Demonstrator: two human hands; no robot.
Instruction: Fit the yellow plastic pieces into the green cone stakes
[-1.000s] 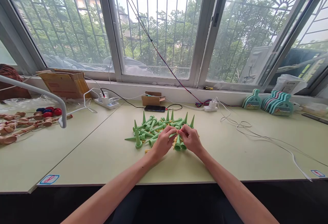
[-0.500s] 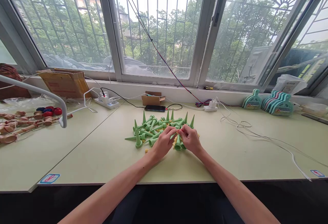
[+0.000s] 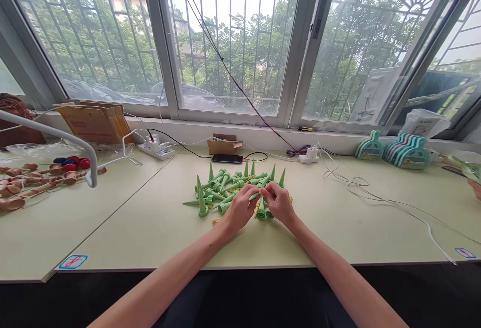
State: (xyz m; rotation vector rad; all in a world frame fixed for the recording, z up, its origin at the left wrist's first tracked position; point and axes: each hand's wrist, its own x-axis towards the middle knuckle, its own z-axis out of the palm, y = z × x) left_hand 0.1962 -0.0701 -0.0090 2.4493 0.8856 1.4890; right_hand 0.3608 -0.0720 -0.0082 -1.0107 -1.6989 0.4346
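Observation:
A heap of green plastic cones (image 3: 225, 188) lies in the middle of the pale green table (image 3: 158, 228), with small yellow pieces (image 3: 257, 211) among them. My left hand (image 3: 238, 211) and my right hand (image 3: 280, 203) meet at the heap's near right side, fingertips together. Both are closed in a pinch on one green cone (image 3: 254, 196) held between them. A few cones stand upright just below the hands.
A phone (image 3: 227, 158), small cardboard box (image 3: 224, 144) and power strip (image 3: 156, 150) lie behind the heap. White cables (image 3: 376, 198) trail right. Wooden toys with red and blue balls (image 3: 45, 175) sit left. Teal items (image 3: 408, 150) stand far right, where another person's hand (image 3: 475, 188) enters.
My hands stay almost still, fingers working slightly on the cone. Another person's hand with a clear bag has come into view at the far right edge.

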